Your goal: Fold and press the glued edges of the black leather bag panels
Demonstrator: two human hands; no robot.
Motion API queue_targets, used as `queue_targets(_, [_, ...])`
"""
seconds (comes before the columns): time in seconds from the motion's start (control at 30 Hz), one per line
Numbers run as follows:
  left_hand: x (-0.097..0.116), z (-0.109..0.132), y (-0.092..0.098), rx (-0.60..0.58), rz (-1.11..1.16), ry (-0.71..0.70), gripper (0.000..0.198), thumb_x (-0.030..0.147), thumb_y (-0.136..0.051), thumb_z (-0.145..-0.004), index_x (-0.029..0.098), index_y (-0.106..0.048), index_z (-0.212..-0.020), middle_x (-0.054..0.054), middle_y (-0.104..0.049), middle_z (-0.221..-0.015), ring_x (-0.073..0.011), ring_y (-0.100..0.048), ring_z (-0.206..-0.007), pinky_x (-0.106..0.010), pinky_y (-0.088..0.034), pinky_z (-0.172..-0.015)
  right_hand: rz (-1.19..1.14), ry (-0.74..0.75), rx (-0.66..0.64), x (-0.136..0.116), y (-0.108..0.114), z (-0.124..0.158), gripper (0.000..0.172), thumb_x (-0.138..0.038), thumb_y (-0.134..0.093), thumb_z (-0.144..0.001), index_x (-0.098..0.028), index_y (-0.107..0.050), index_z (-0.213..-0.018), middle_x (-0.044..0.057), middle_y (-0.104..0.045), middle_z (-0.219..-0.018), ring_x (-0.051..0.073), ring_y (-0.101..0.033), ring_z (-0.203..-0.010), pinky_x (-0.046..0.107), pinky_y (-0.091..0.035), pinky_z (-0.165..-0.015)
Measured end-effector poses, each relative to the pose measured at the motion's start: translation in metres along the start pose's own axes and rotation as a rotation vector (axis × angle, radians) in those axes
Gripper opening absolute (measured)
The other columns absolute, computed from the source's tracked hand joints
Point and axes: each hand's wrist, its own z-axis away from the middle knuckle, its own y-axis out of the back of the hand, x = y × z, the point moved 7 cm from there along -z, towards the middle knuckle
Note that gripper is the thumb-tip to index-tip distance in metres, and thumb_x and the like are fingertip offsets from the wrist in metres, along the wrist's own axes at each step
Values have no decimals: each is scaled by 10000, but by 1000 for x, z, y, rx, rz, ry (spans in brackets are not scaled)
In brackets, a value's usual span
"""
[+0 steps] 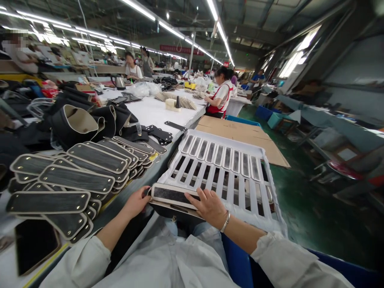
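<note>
A stack of black leather strips with cream edges (175,195) rests at the near end of a white slatted tray (264,200). My left hand (136,202) grips the stack's left end, fingers curled round it. My right hand (208,206) lies on top of the strip, fingers pressed down along its right part; a bracelet sits on that wrist. Several matching strips (223,155) lie side by side in the tray's far row.
To the left, a work table holds overlapping piles of the same strips (75,178) and black leather pieces (78,124). Cardboard sheets (240,134) lie beyond the tray. A person in a red apron (220,98) works farther back. Green floor and blue bins lie to the right.
</note>
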Motion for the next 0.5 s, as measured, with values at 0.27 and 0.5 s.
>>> queue_targets(0.27, [3,2,0,39,48,17,465,188,-440,-785,147,-395,-1246,89,-454,-487,-101,-475,-361,-192,-387,-373,11,92,-144,-7,9,-1,776,-411,-684,-671,-259,-367,-1363,161,-512,-1050,293,-487,-838,381,-366,-669])
queue_targets(0.5, [9,3,5,60,-92,-15,452,176,-448,-790,181,-418,-1241,96,-453,-509,-105,-505,-403,-204,-398,-444,-14,166,-318,-9,7,-16,713,-525,-614,-656,-261,-434,-1293,135,-526,-983,277,-551,-763,360,-414,-620])
